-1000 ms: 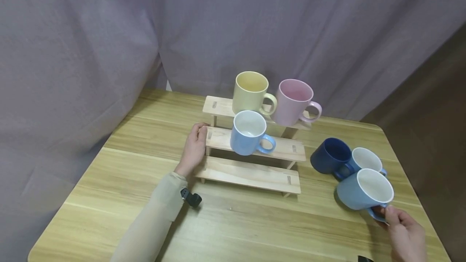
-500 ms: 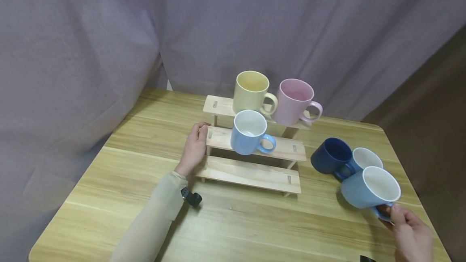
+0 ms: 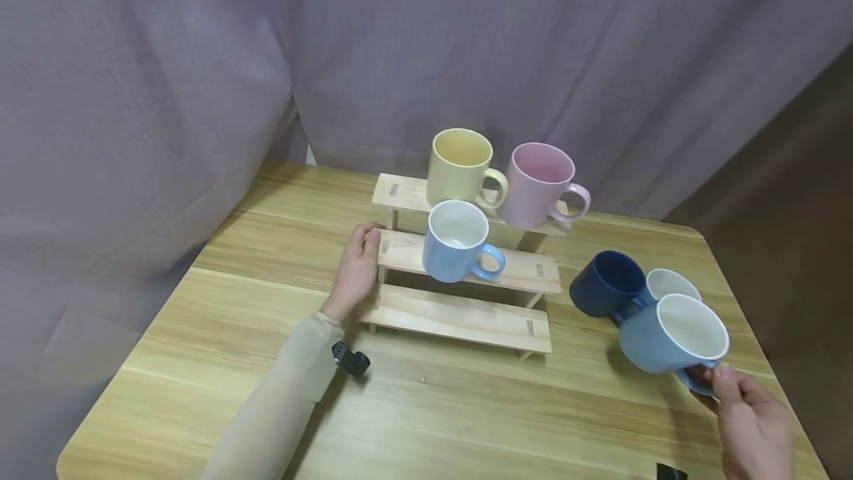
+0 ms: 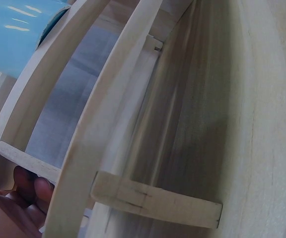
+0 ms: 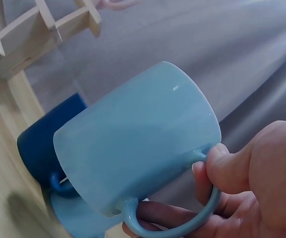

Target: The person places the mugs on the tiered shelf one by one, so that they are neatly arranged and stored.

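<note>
My right hand (image 3: 756,417) pinches the handle of a light blue mug (image 3: 656,343) with a white inside. The mug is tilted and held over the table, its shadow falling beside it. Behind it stand a dark blue mug (image 3: 603,286) and another light blue mug (image 3: 673,284), partly hidden. My left hand (image 3: 356,269) grips the left end of a three-step wooden rack (image 3: 460,321) at the middle shelf; curled fingers (image 4: 42,191) show at its side strut. One light blue mug (image 3: 448,254) sits on the middle shelf. A yellow mug (image 3: 456,180) and a pink mug (image 3: 529,195) occupy the top one.
The rack stands on a wood-grain table (image 3: 253,243) with rounded corners. Grey curtain (image 3: 400,43) hangs close behind the table and along its left side. A brown surface (image 3: 786,243) borders the right edge. A black strap (image 3: 349,360) is on the left wrist.
The right hand and its mug shift right, then slightly back left and up, overlapping more of the light blue mug behind. The left hand and rack stay put.
</note>
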Demonstrator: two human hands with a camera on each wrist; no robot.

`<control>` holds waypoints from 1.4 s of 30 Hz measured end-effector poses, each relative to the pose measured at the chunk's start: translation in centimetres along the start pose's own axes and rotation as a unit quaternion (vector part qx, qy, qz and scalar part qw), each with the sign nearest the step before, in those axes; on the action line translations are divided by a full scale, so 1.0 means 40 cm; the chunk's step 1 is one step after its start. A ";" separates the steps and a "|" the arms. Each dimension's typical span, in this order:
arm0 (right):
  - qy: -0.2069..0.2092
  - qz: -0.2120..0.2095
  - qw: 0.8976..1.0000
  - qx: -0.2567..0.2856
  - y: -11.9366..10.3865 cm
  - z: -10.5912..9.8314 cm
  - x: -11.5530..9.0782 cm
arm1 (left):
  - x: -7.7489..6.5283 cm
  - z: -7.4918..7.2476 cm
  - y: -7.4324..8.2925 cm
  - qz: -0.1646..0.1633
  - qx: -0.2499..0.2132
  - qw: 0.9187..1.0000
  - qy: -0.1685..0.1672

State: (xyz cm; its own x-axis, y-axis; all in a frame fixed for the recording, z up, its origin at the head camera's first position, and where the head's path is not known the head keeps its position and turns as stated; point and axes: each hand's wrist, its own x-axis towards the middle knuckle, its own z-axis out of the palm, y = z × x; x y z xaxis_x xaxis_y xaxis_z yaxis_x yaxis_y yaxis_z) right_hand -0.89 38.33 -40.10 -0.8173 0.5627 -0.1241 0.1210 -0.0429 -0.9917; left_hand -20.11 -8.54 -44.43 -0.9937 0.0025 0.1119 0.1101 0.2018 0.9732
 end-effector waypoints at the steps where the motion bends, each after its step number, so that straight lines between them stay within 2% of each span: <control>1: -0.003 -0.004 1.000 0.000 -0.002 0.002 -0.001 | 0.000 0.000 0.000 0.000 0.000 1.000 0.000; 7: -0.055 -0.030 0.998 -0.024 -0.014 0.013 -0.012 | 0.002 0.000 0.002 -0.001 0.006 1.000 0.001; 13: -0.083 -0.057 0.995 -0.029 -0.039 0.051 -0.026 | 0.000 0.003 0.003 -0.005 0.007 1.000 0.005; 17: -0.099 -0.062 0.992 -0.052 -0.055 0.074 -0.033 | -0.002 0.003 0.007 -0.007 0.006 1.000 0.006; 26: -0.094 -0.076 0.988 -0.099 -0.092 0.128 -0.037 | -0.001 0.003 0.007 -0.009 0.006 1.000 0.008; 33: -0.115 -0.102 0.978 -0.137 -0.113 0.178 -0.033 | -0.001 0.001 0.005 -0.007 0.011 1.000 0.005; 42: -0.145 -0.131 0.970 -0.144 -0.125 0.238 -0.022 | 0.002 0.001 0.000 -0.004 0.009 1.000 0.005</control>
State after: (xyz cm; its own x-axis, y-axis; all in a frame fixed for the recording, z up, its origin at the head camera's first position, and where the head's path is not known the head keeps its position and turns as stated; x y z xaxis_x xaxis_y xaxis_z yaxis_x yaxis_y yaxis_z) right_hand -6.14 30.21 -35.35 -0.9603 0.2658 0.0849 0.0064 0.3252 -0.9456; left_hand -20.18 -8.51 -44.43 -0.9942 -0.0092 0.1070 0.1023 0.2202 0.9701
